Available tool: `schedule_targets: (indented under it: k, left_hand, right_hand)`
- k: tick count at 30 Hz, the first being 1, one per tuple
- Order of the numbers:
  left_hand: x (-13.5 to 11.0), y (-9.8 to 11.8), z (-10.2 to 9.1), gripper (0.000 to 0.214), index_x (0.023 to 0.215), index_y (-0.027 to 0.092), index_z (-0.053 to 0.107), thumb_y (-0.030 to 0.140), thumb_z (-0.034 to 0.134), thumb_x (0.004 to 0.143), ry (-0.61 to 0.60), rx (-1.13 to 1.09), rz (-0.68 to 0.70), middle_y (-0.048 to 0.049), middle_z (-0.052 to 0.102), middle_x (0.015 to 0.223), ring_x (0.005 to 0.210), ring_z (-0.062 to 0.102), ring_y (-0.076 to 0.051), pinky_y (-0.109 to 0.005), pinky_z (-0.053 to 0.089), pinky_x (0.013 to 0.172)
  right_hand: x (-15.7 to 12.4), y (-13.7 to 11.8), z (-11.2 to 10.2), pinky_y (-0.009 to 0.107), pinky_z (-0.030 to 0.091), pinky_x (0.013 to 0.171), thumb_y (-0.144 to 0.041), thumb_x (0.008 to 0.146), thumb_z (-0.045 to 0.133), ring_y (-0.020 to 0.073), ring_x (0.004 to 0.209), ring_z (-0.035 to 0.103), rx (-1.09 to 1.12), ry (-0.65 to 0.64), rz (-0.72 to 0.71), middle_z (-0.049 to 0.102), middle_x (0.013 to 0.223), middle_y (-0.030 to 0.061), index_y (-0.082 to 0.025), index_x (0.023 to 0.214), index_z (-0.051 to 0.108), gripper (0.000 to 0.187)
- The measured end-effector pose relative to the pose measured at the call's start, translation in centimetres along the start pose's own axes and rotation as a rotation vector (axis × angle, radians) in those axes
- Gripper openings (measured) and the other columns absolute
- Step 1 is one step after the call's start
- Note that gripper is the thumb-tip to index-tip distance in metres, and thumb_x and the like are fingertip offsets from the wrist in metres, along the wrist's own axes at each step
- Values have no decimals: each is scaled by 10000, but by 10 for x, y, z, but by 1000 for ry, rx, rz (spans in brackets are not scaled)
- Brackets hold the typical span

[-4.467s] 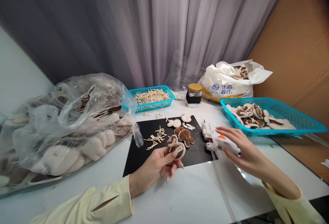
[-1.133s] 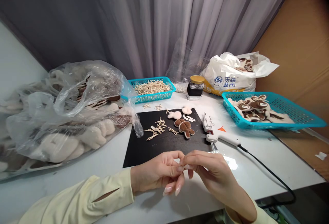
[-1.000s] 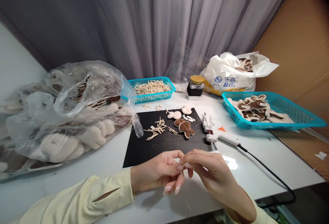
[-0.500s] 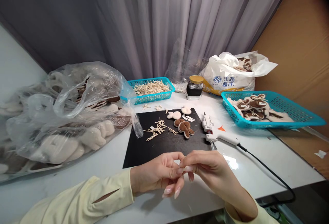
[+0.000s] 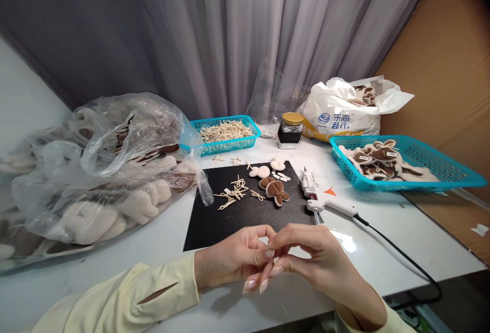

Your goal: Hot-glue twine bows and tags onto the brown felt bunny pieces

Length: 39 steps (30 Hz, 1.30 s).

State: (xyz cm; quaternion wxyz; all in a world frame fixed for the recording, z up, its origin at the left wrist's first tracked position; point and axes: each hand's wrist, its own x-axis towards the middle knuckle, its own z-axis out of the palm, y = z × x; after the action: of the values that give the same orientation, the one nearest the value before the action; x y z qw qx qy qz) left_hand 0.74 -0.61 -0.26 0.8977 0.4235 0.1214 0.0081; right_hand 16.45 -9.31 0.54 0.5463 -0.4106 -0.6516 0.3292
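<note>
Left hand (image 5: 233, 259), right hand (image 5: 312, 257): fingertips pinched together; held item, if any, hidden.

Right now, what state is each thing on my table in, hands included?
left hand: fingertips pinched shut, meeting the other hand's; anything held is too small to tell.
right hand: fingertips pinched shut against the left's.
glue gun: lying flat, nobody holding it.
jar: upright, lid on.
white bag: open on top.
clear bag: lying, stuffed full.
large basket: partly filled.
small basket: filled.
</note>
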Motion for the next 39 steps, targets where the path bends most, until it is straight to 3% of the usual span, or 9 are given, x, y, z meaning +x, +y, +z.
schedule_targets:
  k: [7,18,26,34,39]
  left_hand:
    - [-1,-2,12,273,830,191,393,387,583,828,257,260,203,42,593,509,316,406,-31,-110,291,334]
    - [-5,-6,23,272,799,201,378,420,534,845,413,469,274,83,483,520,373,364,-29,-138,290,380]
    - [-6,-6,25,302,793,201,378,452,543,828,411,488,253,73,500,530,374,365,-32,-142,283,379]
    - [-3,-7,15,288,832,187,405,414,582,818,226,365,158,-1,614,651,376,451,-37,-126,287,335]
    - [-2,-5,13,266,831,182,412,374,596,821,170,284,138,-3,625,654,351,446,-27,-118,288,323]
  right_hand:
    - [-2,-2,5,230,499,584,-227,705,728,136,627,604,93,108,181,623,712,15,-170,775,612,147]
    - [-4,-6,9,207,430,487,-241,702,694,102,524,528,152,145,379,561,620,-12,-171,649,548,169]
    - [-2,-8,6,187,409,458,-212,640,749,89,479,511,215,129,460,573,543,-20,-160,591,563,199]
    - [-3,-2,0,188,456,490,-200,606,786,99,483,579,537,67,519,639,522,5,-135,574,644,159]
    - [-3,4,-1,198,460,477,-182,598,799,112,478,600,631,35,499,647,515,19,-134,578,646,162]
